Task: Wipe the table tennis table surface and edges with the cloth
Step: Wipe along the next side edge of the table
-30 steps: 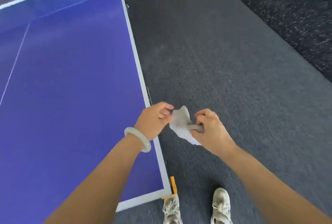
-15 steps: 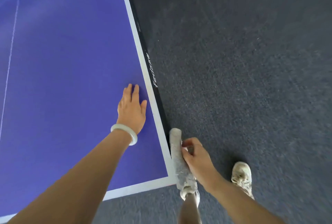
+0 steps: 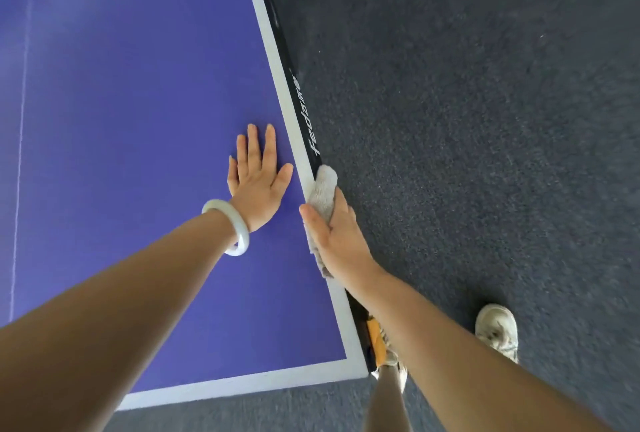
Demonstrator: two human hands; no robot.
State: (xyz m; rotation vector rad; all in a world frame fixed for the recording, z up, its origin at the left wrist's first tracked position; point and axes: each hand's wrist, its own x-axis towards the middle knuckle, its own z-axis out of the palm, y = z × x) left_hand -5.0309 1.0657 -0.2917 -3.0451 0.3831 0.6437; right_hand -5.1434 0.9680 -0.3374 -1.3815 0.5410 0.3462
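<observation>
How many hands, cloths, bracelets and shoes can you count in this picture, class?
hands: 2, left hand and right hand
cloth: 1
bracelet: 1
shoes: 2, left shoe and right shoe
total: 6

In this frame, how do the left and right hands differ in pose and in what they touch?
The left hand lies flat with fingers spread on the blue table; the right hand wraps over the table's side edge. The left hand holds nothing; the right hand holds the grey cloth against that edge. The left wrist wears a pale bracelet; the right wrist is bare. Both rest near the table's corner.
</observation>
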